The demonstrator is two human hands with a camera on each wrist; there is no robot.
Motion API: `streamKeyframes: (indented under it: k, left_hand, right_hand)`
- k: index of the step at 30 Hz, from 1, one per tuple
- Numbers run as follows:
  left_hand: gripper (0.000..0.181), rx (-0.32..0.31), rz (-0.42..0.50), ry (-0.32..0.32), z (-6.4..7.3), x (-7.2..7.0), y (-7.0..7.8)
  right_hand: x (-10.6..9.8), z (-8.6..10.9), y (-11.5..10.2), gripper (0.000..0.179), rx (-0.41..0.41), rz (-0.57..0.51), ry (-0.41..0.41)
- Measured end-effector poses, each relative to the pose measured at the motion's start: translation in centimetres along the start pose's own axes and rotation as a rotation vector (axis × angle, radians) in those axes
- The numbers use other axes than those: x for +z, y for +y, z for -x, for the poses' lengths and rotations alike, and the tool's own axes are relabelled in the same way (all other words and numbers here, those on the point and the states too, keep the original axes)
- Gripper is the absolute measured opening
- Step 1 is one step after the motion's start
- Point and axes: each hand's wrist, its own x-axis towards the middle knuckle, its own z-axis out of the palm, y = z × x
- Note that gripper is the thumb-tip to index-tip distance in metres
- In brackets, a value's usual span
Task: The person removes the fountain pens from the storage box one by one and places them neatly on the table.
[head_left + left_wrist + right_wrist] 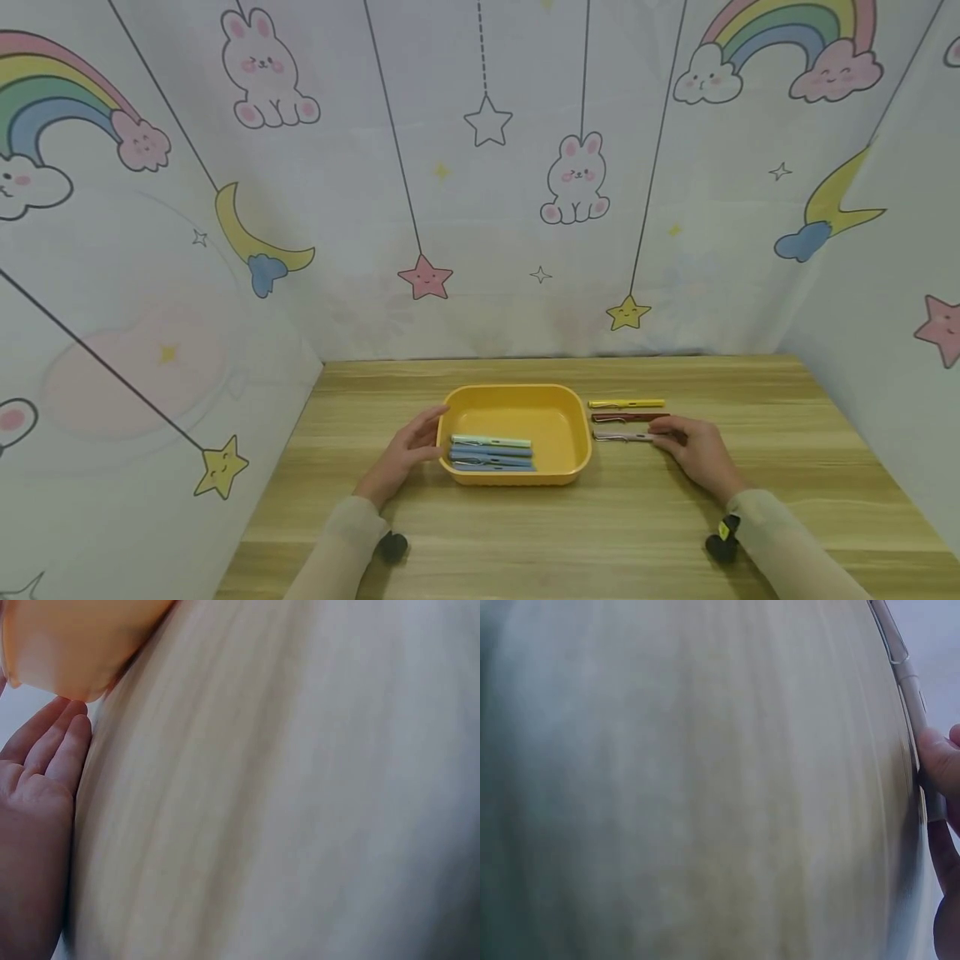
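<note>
Right of the yellow tray: the lilac-grey capped pen (622,436) lies nearest me in a row of three, clip end toward the tray.
My right hand (693,450): thumb and fingers pinch that pen near its clipless barrel end.
Pen's handling: I judge it light and stiff, its smooth barrel perhaps a little slippery; it should not be fragile in ordinary handling. Mid-barrel would probably balance better than the end I have.
Row beyond it: a dark red pen (630,417) just behind, then a yellow pen (627,403), both lying crosswise with clips toward the tray.
My left hand (408,450): fingers extended and thumb apart, touching the left side of the tray, not curled round it.
Yellow tray (513,479): shallow, round-cornered, flat on the wood-grain table (525,533).
Tray's contents: a mint-green pen (491,442) and what look like three blue pens (491,453), side by side in the near left part.
</note>
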Motion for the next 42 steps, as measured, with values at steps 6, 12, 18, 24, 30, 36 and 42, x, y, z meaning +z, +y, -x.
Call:
streamKeyframes:
  k: [6, 12, 18, 24, 30, 36, 42]
  left_hand:
    - [0.066, 0.001, 0.013, -0.006, 0.05, -0.05, -0.12]
    - [0.068, 0.003, 0.012, 0.0, 0.0, -0.04, -0.1]
    - [0.068, -0.002, 0.008, -0.001, -0.09, -0.08, -0.14]
    - [0.068, 0.003, 0.008, -0.004, -0.1, -0.07, -0.26]
    - [0.068, 0.022, 0.012, -0.009, -0.04, -0.06, -0.25]
    - [0.068, 0.004, 0.006, -0.003, 0.01, -0.02, -0.01]
    - [0.068, 0.005, 0.002, -0.007, 0.12, 0.02, 0.06]
  right_hand:
    - [0.02, -0.14, -0.27, 0.023, -0.007, 0.024, 0.004]
    - [-0.04, -0.51, -0.45, 0.023, -0.023, 0.054, 0.016]
    - [-0.18, -0.65, -0.41, 0.023, -0.024, 0.067, 0.02]
    - [-0.3, -0.63, -0.5, 0.024, -0.016, 0.065, 0.017]
    - [-0.28, -0.7, -0.47, 0.024, -0.002, 0.069, 0.012]
    - [-0.23, -0.76, -0.27, 0.024, 0.019, 0.059, 0.0]
    - [-0.24, -0.67, -0.2, 0.025, 0.01, 0.06, 0.005]
